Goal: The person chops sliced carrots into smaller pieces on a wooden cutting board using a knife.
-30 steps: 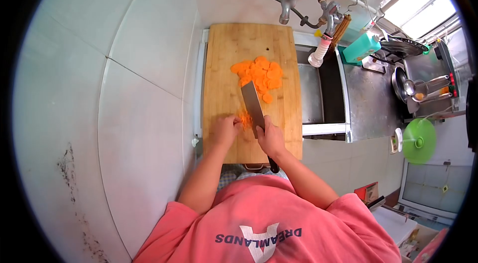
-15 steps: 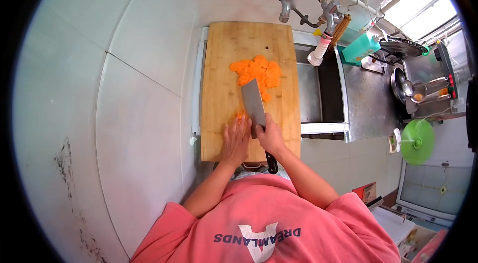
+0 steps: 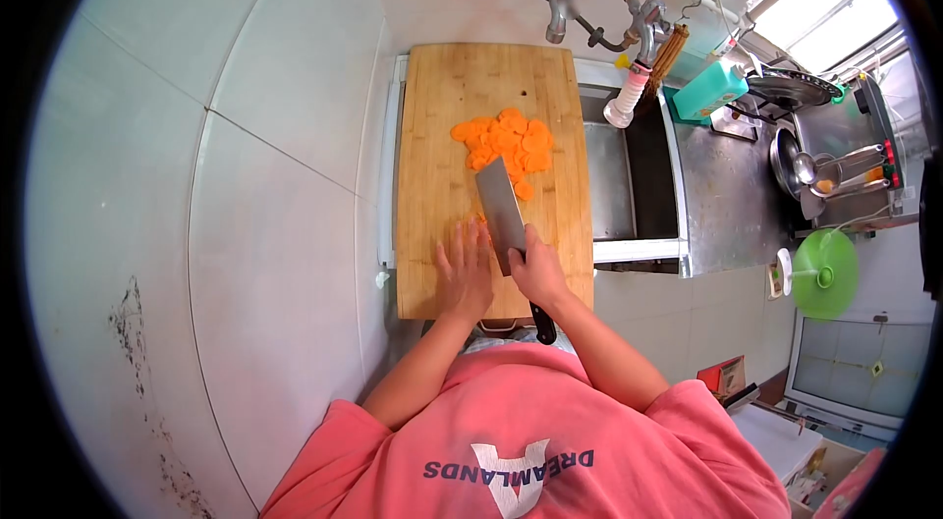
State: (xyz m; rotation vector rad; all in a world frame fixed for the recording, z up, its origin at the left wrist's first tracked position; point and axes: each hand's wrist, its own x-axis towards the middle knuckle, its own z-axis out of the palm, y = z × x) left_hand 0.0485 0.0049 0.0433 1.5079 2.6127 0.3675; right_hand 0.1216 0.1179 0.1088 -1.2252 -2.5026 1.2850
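A wooden cutting board (image 3: 432, 146) bears a heap of thin orange carrot slices (image 3: 511, 141). My right hand (image 3: 538, 269) is closed around a cleaver (image 3: 501, 205); its broad blade points away from me, the tip close to the slices, and the black handle end shows below my hand. To the left of the blade, my left hand (image 3: 466, 273) lies on the board with fingers stretched and somewhat spread. A few small orange bits (image 3: 481, 218) show at its fingertips; whether anything lies beneath the fingers is hidden.
The board spans a metal sink (image 3: 609, 180) with taps (image 3: 646, 33) above it. On the right are a steel counter (image 3: 727, 195), a turquoise bottle (image 3: 711, 89), a pan (image 3: 784, 161) and a green fan (image 3: 825, 273). A tiled wall (image 3: 285, 156) stands close on the left.
My left hand has drawn slightly back toward me and its fingers have spread apart. My right hand and the cleaver have shifted slightly toward me and the right.
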